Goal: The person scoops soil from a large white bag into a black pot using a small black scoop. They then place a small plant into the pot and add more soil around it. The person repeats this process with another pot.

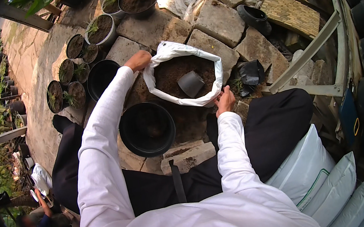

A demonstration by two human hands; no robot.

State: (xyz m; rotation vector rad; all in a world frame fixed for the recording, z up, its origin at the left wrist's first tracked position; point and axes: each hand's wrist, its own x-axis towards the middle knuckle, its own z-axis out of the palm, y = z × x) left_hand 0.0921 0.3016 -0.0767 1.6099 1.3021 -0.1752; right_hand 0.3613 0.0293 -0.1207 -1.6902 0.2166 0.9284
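An opened white sack [216,74] of dark brown soil [170,76] stands in front of me, its rim rolled outward. Inside, a small black pot [191,84] lies tilted on the soil. My left hand [139,60] grips the sack's rim at the upper left. On the lower right side, my right hand [225,101] holds the same rim with its fingers bent round it. Below the sack, close to my legs, sits a large black pot [147,129] whose inside is dark. Another black pot [103,79] stands under my left forearm.
Several small potted plants [76,47] cluster at the left, with larger soil-filled pots [138,0] behind. Stone blocks [219,22] pave the ground. A metal frame [307,53] stands at the right. Full white sacks [310,165] lean by my right side. Another person [49,220] is at the lower left.
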